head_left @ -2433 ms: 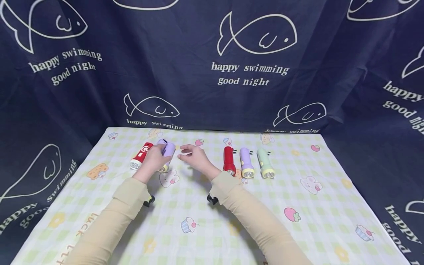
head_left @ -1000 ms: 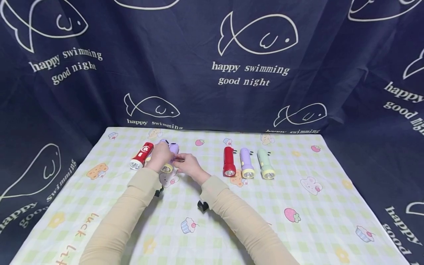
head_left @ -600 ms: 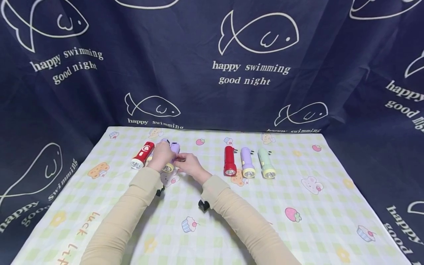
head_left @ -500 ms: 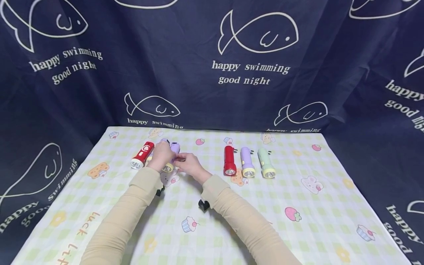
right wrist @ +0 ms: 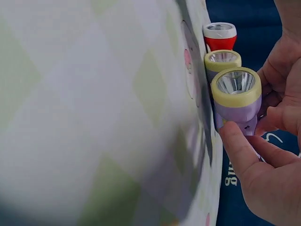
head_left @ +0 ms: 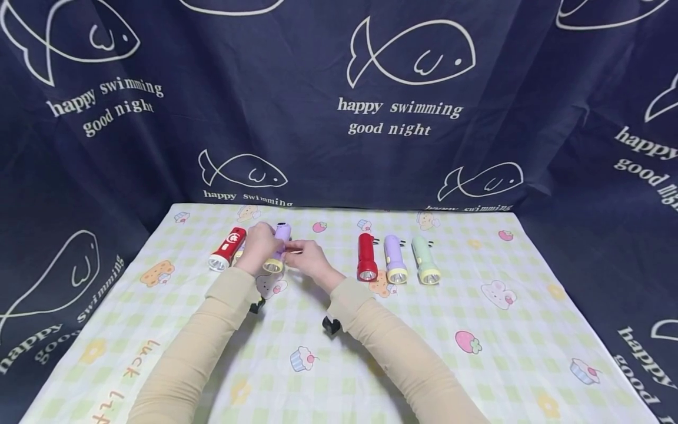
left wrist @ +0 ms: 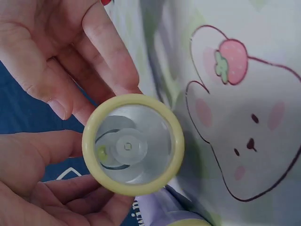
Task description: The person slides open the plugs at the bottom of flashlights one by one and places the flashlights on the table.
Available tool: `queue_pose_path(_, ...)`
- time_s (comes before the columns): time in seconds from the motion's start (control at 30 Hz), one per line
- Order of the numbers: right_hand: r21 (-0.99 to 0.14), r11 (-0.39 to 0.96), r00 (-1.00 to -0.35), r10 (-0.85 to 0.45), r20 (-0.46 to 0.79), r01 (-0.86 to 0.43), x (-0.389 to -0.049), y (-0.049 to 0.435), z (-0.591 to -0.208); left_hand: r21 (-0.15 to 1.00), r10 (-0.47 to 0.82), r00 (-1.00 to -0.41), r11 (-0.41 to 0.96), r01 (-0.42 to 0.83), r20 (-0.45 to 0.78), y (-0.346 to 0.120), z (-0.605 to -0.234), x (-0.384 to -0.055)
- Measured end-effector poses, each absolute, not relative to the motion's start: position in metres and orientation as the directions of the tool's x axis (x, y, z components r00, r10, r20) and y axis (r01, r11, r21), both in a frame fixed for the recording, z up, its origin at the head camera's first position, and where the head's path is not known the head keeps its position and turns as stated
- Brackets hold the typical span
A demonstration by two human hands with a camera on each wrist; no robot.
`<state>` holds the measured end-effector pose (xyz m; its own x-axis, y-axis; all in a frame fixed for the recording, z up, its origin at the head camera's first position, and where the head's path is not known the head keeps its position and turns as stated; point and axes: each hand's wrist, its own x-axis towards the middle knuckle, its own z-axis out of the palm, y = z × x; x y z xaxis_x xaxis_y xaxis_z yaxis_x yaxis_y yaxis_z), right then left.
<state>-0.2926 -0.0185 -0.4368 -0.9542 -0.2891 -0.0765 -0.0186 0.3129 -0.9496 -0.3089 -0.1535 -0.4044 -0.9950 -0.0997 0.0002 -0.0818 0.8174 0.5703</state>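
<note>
Both of my hands hold a purple flashlight (head_left: 274, 263) with a yellow rim between them, at the left of the table. My left hand (head_left: 258, 244) grips it from the left, partly covering it in the head view. From the right, my right hand (head_left: 312, 262) pinches its side with thumb and fingers. In the left wrist view the flashlight's clear lens (left wrist: 136, 146) faces the camera. A second purple flashlight (right wrist: 223, 60) lies just beyond it, mostly hidden behind my left hand in the head view. Left of that lies a red flashlight (head_left: 228, 248) with a white rim.
To the right lie three more flashlights in a row: red (head_left: 366, 256), purple (head_left: 394, 259) and pale green (head_left: 425, 259), prongs sticking out at their sides. A checked cloth (head_left: 413, 341) covers the table. A dark blue curtain (head_left: 307, 118) hangs behind.
My right hand has come left from a gap away and taken hold of the purple flashlight beside my left hand. In the last half second the flashlight has shifted slightly up and right.
</note>
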Motion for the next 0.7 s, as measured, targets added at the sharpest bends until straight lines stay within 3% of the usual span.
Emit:
queue_pose_path(0.23, -0.949, 0.313, -0.964, -0.262, -0.047, -0.039, -0.293, -0.011, -0.426, 0.620, -0.113, -0.993, 0.781, -0.069, 0.032, -0.150, -0.397, -0.304)
queue_pose_path(0.47, -0.988, 0.152, -0.960, -0.269, -0.079, 0.039, -0.296, -0.006, -0.421, 0.665, -0.129, -0.991, 0.744, -0.070, 0.041, -0.145, -0.390, -0.300)
queue_pose_path(0.7, -0.994, 0.095, -0.965, -0.250, -0.078, 0.056, -0.298, -0.001, -0.412, 0.697, -0.137, -0.984, 0.716, -0.021, 0.111, -0.142, -0.386, -0.297)
